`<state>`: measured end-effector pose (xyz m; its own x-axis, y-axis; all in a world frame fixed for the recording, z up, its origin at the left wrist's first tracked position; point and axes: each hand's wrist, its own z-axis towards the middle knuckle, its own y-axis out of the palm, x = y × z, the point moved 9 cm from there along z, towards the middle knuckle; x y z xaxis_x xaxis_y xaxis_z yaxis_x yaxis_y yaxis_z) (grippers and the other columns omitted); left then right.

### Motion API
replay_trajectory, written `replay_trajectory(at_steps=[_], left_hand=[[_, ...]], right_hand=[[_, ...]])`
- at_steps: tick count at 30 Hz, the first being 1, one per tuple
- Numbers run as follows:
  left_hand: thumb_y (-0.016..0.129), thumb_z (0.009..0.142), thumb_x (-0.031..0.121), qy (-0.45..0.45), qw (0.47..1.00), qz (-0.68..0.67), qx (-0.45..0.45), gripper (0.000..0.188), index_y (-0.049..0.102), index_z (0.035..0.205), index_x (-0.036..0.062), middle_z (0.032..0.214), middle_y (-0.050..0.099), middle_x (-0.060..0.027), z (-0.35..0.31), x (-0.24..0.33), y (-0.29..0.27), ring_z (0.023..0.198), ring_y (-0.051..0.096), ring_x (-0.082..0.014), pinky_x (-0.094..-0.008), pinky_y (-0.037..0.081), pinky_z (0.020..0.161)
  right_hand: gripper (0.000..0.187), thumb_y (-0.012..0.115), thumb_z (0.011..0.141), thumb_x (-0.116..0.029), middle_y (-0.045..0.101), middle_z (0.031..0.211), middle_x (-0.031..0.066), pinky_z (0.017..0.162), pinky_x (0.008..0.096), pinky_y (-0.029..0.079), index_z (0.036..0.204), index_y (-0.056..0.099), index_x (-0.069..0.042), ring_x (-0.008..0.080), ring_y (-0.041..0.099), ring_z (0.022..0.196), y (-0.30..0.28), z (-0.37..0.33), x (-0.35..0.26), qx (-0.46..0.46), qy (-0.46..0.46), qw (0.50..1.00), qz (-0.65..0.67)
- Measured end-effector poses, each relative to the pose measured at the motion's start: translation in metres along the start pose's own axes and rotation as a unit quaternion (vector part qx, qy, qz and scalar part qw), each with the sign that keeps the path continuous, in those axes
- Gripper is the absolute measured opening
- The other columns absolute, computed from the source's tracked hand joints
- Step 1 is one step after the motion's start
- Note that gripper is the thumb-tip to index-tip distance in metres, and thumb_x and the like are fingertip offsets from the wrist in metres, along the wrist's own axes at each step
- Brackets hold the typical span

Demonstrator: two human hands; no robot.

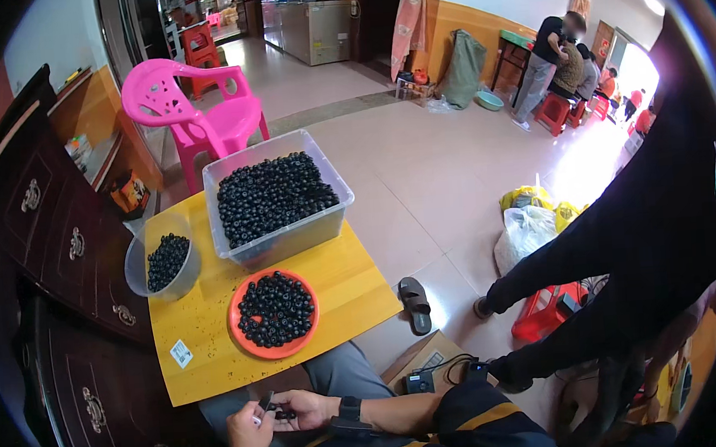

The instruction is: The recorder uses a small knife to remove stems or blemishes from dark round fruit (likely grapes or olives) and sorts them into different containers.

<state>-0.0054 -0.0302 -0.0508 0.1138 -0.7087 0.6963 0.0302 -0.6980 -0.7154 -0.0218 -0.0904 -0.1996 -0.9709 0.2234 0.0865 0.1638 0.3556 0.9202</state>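
Over my lap, below the table's near edge, my two hands meet. My left hand point(249, 434) is closed in a pinch on a thin, dark blade-like tool point(267, 401), whose kind is too small to tell. My right hand point(309, 408), with a dark band at the wrist, is cupped palm up around a few dark round berries point(285, 415). Nearest to them on the table, an orange-red plate point(316, 319) carries a heap of similar berries. Behind it a large clear plastic bin point(340, 175) is filled with more. A clear round tub point(135, 268) at the left holds a smaller heap.
The yellow table point(354, 286) bears crumbs and a small printed card point(181, 354). Dark drawers point(61, 244) stand close at the left, a pink chair point(230, 120) behind. A cardboard box point(421, 360), a sandal point(414, 305) and a person's dark-clad legs point(595, 290) are at the right.
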Motion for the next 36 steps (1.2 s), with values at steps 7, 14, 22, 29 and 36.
replay_trajectory(at_steps=[7,14,22,29,36], left_hand=[[0.071,0.074,0.013,0.012,0.999,0.005,0.046,0.021,0.054,0.071,0.0010,0.059,0.059,-0.0154,0.000,-0.007,-0.008,0.056,0.063,-0.0338,-0.0381,0.047,0.051],[0.074,0.075,0.020,0.049,0.995,0.074,0.040,0.025,0.055,0.074,0.0030,0.064,0.061,-0.0157,-0.004,0.008,-0.003,0.061,0.063,-0.0371,-0.0424,0.048,0.054],[0.074,0.076,0.016,0.007,0.999,0.026,0.032,0.022,0.056,0.078,0.0028,0.064,0.062,-0.0149,0.000,0.005,-0.007,0.062,0.064,-0.0356,-0.0393,0.048,0.055],[0.073,0.079,0.011,0.029,0.993,-0.078,0.082,0.017,0.062,0.089,0.0016,0.065,0.060,-0.0094,-0.001,0.003,-0.013,0.056,0.059,-0.0206,-0.0313,0.047,0.054],[0.075,0.073,-0.001,0.073,0.981,-0.079,0.160,0.024,0.068,0.096,0.0039,0.068,0.063,-0.0091,-0.011,0.010,-0.018,0.057,0.062,-0.0169,-0.0277,0.047,0.052]], right_hand=[[0.020,0.055,0.098,-0.027,0.065,0.088,-0.0012,0.074,0.0263,0.057,0.100,0.065,-0.010,0.0101,0.063,0.080,0.011,-0.013,-0.002,0.015,-0.017,0.999,-0.043],[0.013,0.053,0.100,-0.026,0.060,0.083,-0.0035,0.068,0.0227,0.056,0.098,0.059,-0.015,0.0073,0.061,0.076,0.004,-0.013,-0.009,0.047,-0.043,0.995,-0.079],[0.011,0.056,0.098,-0.027,0.062,0.091,-0.0038,0.068,0.0226,0.056,0.101,0.060,-0.017,0.0071,0.063,0.078,0.007,-0.007,-0.007,-0.015,-0.030,0.987,-0.156],[0.011,0.058,0.097,-0.027,0.062,0.091,-0.0053,0.069,0.0222,0.051,0.100,0.060,-0.017,0.0061,0.061,0.080,0.034,-0.036,-0.025,0.042,-0.097,0.976,-0.191],[0.006,0.056,0.098,-0.018,0.061,0.089,-0.0044,0.069,0.0206,0.050,0.096,0.059,-0.013,0.0059,0.060,0.079,0.036,-0.031,-0.024,-0.035,-0.109,0.983,-0.146]])
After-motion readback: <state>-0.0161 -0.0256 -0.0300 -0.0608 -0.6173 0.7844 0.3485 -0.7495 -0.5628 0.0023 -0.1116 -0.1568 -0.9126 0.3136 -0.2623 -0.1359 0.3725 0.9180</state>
